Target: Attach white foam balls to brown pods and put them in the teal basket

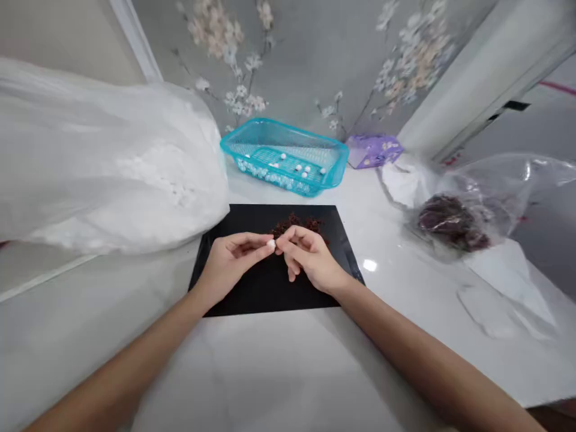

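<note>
In the head view, a black board [270, 294] lies on the white surface [252, 366], its front edge and right edge plain to see. A stretch of surface runs from that front edge toward the wearer, flanked by the forearms, and another strip separates the board's right edge from a clear plastic bag [504, 186]. Room is tighter on the left, where a bulky white bag [112, 162] reaches the board's far left corner. A turquoise basket [336, 168] stands just beyond the far edge, near the wall, with a purple packet [375, 150] by its right end.

Over the board, the left hand [222, 264] pinches a small white ball [271, 244] between nearly closed fingers. The right hand [315, 261] has its thumb and forefinger drawn together right beside the ball; whether they grip anything I cannot tell.

Reddish-brown shreds [292, 222] lie behind the hands, partly hidden by them. More white balls [298, 168] sit in the basket, those behind its front wall blurred by the mesh. The clear bag's dark contents [450, 222] are hard to make out, and the white bag is cut off at the left.
</note>
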`<state>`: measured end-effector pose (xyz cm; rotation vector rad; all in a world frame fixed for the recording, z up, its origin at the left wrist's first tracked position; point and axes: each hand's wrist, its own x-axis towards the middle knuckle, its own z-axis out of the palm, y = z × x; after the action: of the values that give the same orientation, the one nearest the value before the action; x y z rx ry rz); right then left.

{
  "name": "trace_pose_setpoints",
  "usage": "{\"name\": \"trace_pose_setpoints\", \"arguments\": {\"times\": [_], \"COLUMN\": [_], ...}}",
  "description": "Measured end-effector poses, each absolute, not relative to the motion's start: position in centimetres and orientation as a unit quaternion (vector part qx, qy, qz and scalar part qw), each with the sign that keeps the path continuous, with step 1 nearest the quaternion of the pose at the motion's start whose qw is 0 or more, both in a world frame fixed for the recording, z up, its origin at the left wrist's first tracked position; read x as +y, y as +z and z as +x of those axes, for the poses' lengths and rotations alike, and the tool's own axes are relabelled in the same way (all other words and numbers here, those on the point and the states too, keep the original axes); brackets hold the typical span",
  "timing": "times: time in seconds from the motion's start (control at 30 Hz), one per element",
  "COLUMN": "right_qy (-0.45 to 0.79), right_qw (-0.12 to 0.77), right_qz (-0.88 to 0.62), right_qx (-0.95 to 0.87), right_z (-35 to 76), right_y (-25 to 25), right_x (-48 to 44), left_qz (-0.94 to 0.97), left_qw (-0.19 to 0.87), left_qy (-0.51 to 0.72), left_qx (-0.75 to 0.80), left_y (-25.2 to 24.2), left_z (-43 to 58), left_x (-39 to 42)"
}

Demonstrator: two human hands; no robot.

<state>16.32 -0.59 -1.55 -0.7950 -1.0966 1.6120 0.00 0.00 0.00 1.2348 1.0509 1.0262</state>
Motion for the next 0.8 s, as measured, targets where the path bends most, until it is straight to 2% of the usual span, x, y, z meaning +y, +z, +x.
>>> {"name": "trace_pose_setpoints", "arguments": {"times": [0.43,0.8], "right_qy": [0.709,0.668], "right_qw": [0.444,0.488], "right_qz": [-0.333,-0.359], "right_qx": [-0.434,-0.432], "right_z": [16.85,16.09], "right_y": [-1.07,-1.17], "right_x": [-0.41,-0.75], "left_qz": [0.559,0.526], "left_qw": [0.560,0.601], "left_qy": [0.415,0.413], "left_qx": [0.449,0.438], "left_y": [-0.14,-0.01], "left_z": [-0.35,-0.08], "left_x": [0.04,0.41]}}
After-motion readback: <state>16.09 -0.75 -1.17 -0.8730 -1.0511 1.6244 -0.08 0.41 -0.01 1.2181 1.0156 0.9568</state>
